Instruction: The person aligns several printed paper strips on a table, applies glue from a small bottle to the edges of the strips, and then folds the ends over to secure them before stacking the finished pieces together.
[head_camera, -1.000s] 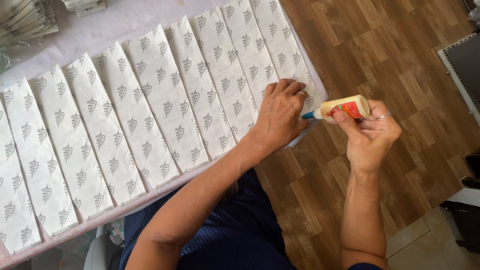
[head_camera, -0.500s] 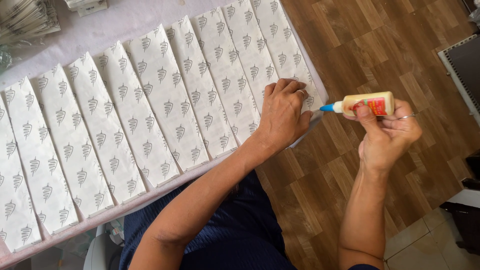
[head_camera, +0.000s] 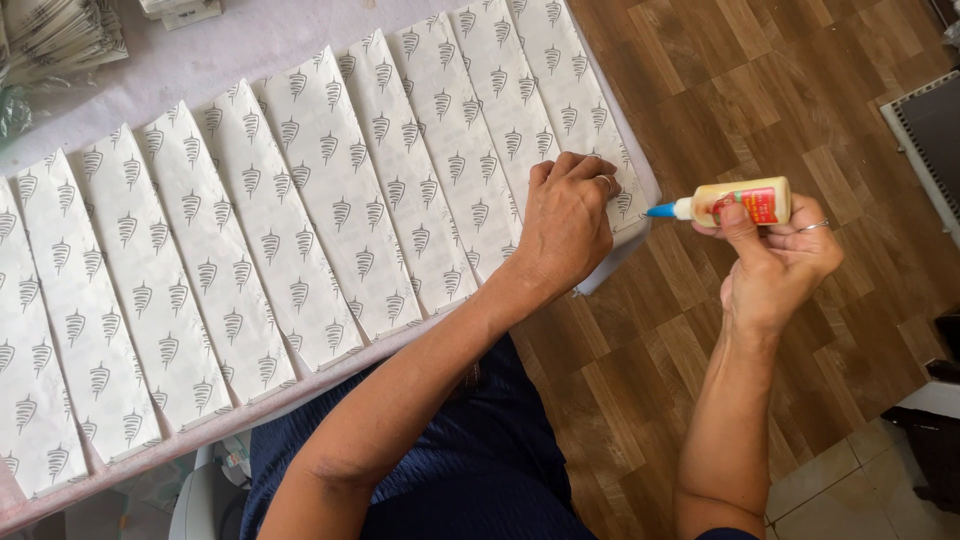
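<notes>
Glue bottle, small and cream-coloured with a red label and a blue nozzle, gripped in the right hand out past the table edge, above the wooden floor; thumb pressed over the label, fingers curled shut around the body, nozzle pointing left toward the last paper bag without touching it. Nearest the camera, dark blue clothing over the lap, both forearms reaching up from it. Just beyond, pressed flat and palm-down on the lower end of that last bag, the left hand, fingers together and slightly bent, nothing grasped, a ring on one finger. Across the table, a long overlapping row of white paper bags printed with grey leaf-like motifs, slanting from lower left to upper right and covering most of the pale tabletop. Farther back at the top left, a loose stack of similar bags, partly cut off by the frame. At the far right, a dark ribbed panel on the floor.
</notes>
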